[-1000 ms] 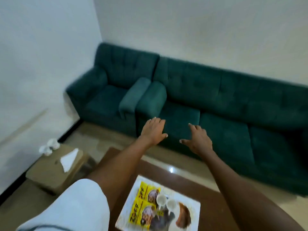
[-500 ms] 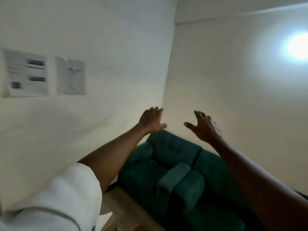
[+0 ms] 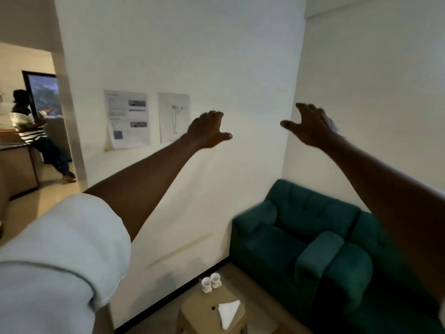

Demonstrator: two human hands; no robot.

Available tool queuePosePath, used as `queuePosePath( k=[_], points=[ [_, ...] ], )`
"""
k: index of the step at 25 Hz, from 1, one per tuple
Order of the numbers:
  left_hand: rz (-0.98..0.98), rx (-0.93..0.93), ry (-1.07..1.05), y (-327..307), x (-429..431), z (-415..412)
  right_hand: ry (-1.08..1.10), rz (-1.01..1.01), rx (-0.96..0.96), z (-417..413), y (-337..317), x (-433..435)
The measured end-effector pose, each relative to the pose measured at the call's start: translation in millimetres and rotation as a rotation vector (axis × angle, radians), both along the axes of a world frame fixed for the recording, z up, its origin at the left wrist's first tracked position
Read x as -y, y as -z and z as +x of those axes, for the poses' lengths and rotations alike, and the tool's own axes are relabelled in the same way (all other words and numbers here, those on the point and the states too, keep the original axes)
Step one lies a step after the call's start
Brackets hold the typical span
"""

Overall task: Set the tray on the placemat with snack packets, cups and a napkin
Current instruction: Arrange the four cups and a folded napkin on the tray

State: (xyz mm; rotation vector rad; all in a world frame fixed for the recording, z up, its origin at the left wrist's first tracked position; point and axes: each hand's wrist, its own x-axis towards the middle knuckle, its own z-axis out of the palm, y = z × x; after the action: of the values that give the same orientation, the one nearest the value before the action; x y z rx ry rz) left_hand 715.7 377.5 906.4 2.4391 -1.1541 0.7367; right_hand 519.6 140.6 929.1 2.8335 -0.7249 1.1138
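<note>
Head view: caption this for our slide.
Open left hand and right hand hover before the wall; two cups and a napkin sit on the side table.

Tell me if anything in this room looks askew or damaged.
The left printed sheet on the wall seems to curl away at its lower left corner, and a long diagonal scuff marks the wall below. The cups and napkin on the side table look in order.

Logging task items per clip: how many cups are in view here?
2. Both stand side by side at the far end of the small wooden table: the nearer cup and the farther cup. More may lie outside the frame.
</note>
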Motion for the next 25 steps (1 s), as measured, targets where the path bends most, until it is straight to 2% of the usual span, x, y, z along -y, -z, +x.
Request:
queuePosePath(
  k=[4, 7, 11, 15, 20, 25],
  points=[
    [-0.018, -0.11, 0.0, 33.9, -18.2, 54.7, -0.014, 0.024, -0.073, 68.2, 33.1, -2.4],
    [0.037, -0.217, -0.042, 75.3, -13.3, 96.3, -0.069, 0.117, -0.1, 120.7, 73.4, 13.0],
    [0.069, -0.312, -0.063, 150.2, 13.4, 157.3, -0.101, 0.233, -0.143, 199.3, 160.0, 47.2],
    [0.161, -0.493, -0.138, 257.8, 44.1, 212.4, -0.164, 0.362, -0.404, 269.9, 280.4, 66.2],
    [0.2, -0.648, -0.162, 370.7, 86.8, 266.0, -0.182, 0.474, -0.572, 335.3, 402.1, 76.8],
    [0.285, -0.846, -0.148, 544.6, 122.4, 277.1, -0.151, 0.556, -0.735, 376.1, 560.0, 71.2]
  ],
)
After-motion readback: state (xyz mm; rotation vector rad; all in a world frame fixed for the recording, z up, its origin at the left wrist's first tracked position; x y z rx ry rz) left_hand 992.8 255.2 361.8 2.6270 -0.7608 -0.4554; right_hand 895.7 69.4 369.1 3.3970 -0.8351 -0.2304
